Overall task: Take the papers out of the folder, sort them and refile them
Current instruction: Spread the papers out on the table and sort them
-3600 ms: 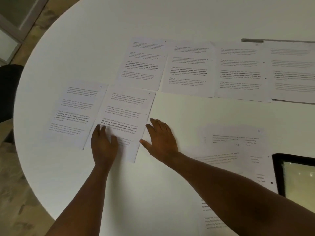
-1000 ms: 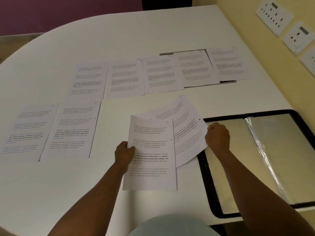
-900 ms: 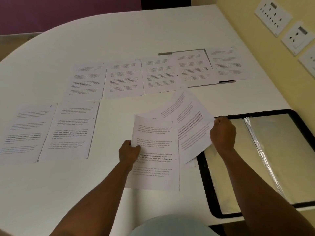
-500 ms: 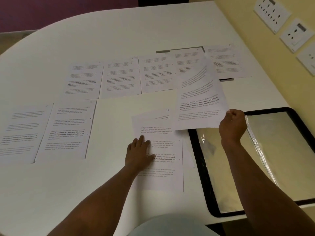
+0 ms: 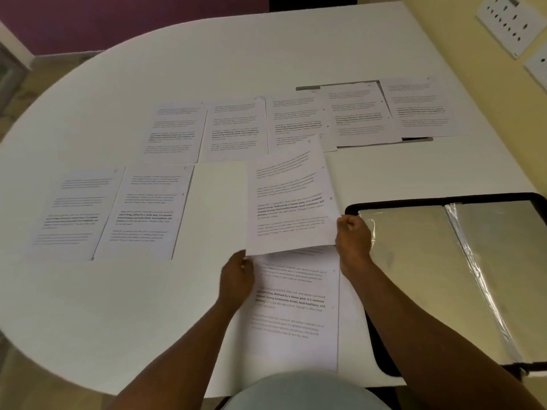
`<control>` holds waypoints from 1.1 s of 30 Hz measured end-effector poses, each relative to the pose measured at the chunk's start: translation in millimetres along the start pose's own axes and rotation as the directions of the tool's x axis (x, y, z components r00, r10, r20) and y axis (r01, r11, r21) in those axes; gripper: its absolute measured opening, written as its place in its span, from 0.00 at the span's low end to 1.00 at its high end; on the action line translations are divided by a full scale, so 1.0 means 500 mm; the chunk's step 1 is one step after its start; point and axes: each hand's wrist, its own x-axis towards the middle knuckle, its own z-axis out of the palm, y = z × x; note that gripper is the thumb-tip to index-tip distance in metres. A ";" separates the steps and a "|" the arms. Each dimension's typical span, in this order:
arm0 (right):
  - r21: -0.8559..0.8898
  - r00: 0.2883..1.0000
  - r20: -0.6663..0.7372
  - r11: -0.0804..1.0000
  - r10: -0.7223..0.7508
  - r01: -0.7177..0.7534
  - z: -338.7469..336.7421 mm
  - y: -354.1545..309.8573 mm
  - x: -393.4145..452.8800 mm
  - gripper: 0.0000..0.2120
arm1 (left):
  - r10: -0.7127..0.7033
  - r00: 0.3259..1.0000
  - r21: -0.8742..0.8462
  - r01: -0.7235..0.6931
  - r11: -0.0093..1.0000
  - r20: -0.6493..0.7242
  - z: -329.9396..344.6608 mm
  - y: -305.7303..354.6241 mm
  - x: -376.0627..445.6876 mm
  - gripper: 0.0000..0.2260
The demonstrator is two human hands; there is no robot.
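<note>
A printed sheet is lifted off the white table, tilted toward me. My right hand pinches its lower right corner and my left hand grips its lower left corner. Under it another printed sheet lies flat near the table's front edge. The open black folder with clear sleeves lies to the right. A far row of several sheets and a nearer pair of sheets are laid out on the table.
A yellow wall with white sockets runs along the right side. The table's curved edge falls away at the left. A grey slot in the tabletop shows behind the far row.
My right hand swung the lifted sheet leftward over the middle. My left hand left the flat sheet and took the lifted sheet's lower left corner.
</note>
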 end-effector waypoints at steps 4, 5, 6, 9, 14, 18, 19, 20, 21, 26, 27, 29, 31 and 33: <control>-0.022 0.993 0.092 0.997 0.070 -0.068 0.057 0.035 -0.028 0.06 | -0.454 0.878 -0.683 0.426 0.593 0.153 -0.090 0.031 0.038 0.16; -0.034 0.990 0.110 0.996 0.087 -0.084 0.071 0.040 -0.033 0.05 | -0.457 0.870 -0.702 0.444 0.557 0.188 -0.112 0.030 0.049 0.17; -0.043 0.987 0.126 0.995 0.100 -0.096 0.085 0.046 -0.038 0.04 | -0.446 0.873 -0.693 0.447 0.566 0.199 -0.129 0.029 0.056 0.16; -0.065 0.978 0.165 0.991 0.130 -0.121 0.127 0.054 -0.053 0.04 | -0.438 0.895 -0.524 0.416 0.743 0.089 -0.163 0.006 0.079 0.09; -0.143 0.950 0.257 0.979 0.178 -0.145 0.188 0.063 -0.071 0.04 | -0.414 0.905 -0.344 0.360 0.867 -0.095 -0.202 -0.019 0.125 0.15; -0.222 0.922 0.318 0.963 0.223 -0.156 0.226 0.065 -0.070 0.04 | -0.375 0.910 -0.217 0.335 0.917 -0.177 -0.226 -0.037 0.165 0.14; -0.237 0.916 0.327 0.958 0.233 -0.159 0.236 0.065 -0.069 0.03 | -0.370 0.909 -0.185 0.337 0.923 -0.190 -0.232 -0.044 0.175 0.14; -0.254 0.911 0.336 0.954 0.240 -0.157 0.245 0.064 -0.067 0.03 | -0.367 0.908 -0.164 0.338 0.927 -0.201 -0.236 -0.050 0.185 0.14; -0.276 0.908 0.343 0.950 0.242 -0.149 0.256 0.065 -0.065 0.03 | -0.368 0.905 -0.146 0.343 0.928 -0.212 -0.241 -0.057 0.194 0.15; -0.396 0.898 0.361 0.913 0.251 -0.096 0.300 0.066 -0.052 0.02 | -0.378 0.891 -0.067 0.373 0.925 -0.252 -0.251 -0.083 0.214 0.15; -0.418 0.897 0.365 0.904 0.251 -0.083 0.307 0.066 -0.050 0.03 | -0.374 0.891 -0.046 0.376 0.926 -0.258 -0.252 -0.090 0.218 0.15; -0.454 0.896 0.371 0.889 0.244 -0.054 0.317 0.068 -0.048 0.06 | -0.359 0.895 0.003 0.373 0.928 -0.265 -0.254 -0.097 0.225 0.14; -0.489 0.897 0.379 0.872 0.227 -0.014 0.323 0.074 -0.047 0.09 | -0.344 0.898 0.055 0.372 0.927 -0.273 -0.252 -0.103 0.232 0.14; -0.523 0.903 0.392 0.850 0.173 0.065 0.324 0.079 -0.047 0.11 | -0.324 0.903 0.108 0.366 0.924 -0.283 -0.247 -0.107 0.236 0.15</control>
